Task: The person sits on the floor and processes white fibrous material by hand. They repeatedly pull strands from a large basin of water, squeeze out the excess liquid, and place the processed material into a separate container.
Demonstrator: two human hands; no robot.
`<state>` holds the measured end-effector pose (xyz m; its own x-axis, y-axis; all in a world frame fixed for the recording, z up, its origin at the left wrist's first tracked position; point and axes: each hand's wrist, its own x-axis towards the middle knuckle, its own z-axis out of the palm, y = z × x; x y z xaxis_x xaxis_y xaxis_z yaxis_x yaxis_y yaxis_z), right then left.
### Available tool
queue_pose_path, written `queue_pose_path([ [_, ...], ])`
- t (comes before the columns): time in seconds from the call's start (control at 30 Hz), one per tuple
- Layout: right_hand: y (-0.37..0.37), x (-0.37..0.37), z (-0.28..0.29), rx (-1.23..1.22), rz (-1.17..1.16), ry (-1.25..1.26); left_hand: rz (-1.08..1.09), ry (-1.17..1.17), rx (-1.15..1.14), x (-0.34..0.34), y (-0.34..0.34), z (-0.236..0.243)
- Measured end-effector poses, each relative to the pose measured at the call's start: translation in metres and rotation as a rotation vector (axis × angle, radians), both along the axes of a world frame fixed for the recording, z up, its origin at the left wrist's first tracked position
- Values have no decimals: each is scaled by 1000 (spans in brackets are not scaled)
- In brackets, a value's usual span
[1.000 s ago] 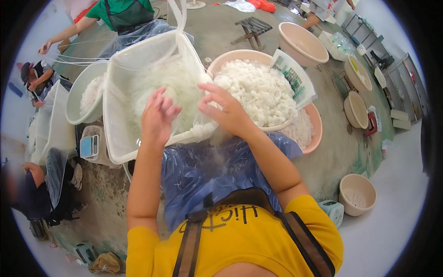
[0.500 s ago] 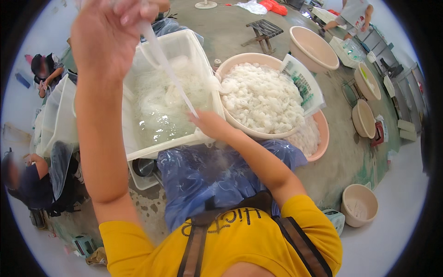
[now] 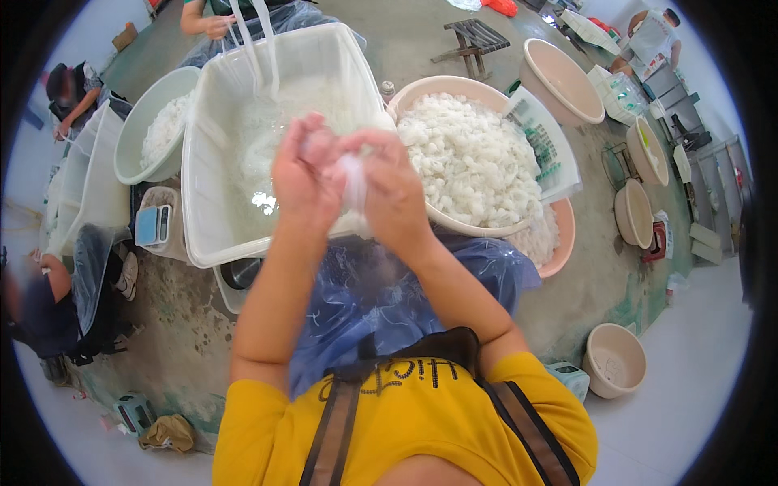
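Note:
Both my hands are together over the near right corner of a large white rectangular tub of cloudy water. A wet, white, translucent strand, gathered into a small bundle and resembling sausage casing, is between them. My right hand is closed around its right side. My left hand is beside it, palm turned toward the bundle and fingers curled at the strand; motion blur softens their tips. To the right stands a round pale pink basin heaped with white, wet, clumped bundles.
A printed white sheet leans in the basin. Another person's hand is beside strands at the tub's far edge. A green basin and blue-topped scale stand left; a folding stool stands beyond. Blue plastic covers my lap.
My left hand has come down from high at the upper left to meet my right. The long strand stretched between them is now a small bundle. My view has shifted slightly.

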<state>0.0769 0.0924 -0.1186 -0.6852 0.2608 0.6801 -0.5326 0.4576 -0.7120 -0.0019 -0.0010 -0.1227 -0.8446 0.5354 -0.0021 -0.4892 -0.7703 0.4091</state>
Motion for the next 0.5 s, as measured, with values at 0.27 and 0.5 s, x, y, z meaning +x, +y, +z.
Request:
queue_pose_path([
  [0.27,38,21,-21,426,-400,19,559,1082,-988,64,1,-30],
  [0.5,21,51,17,-928,235,-302,-104,644,-434,61,-2,-18],
])
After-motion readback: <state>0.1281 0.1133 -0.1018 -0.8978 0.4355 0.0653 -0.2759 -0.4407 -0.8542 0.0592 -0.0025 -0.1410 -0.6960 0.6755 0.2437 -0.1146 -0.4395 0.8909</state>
